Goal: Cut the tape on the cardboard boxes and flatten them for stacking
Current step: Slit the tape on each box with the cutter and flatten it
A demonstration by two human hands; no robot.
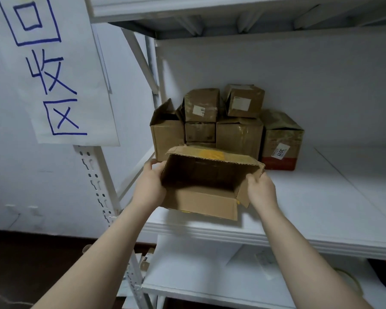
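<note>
At the shelf (321, 197) front, both hands held an open box (201, 186): left hand (148, 186) clasped its left wall, right hand (261, 190) pinched its right flap. Behind it sat stacked boxes (227, 123).

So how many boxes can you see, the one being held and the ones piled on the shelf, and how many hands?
Held open box: 1
Piled boxes at the back of the shelf: 6 that show
Hands, left hand and right hand: 2
Total: 7 boxes and 2 hands, 9 things
</note>
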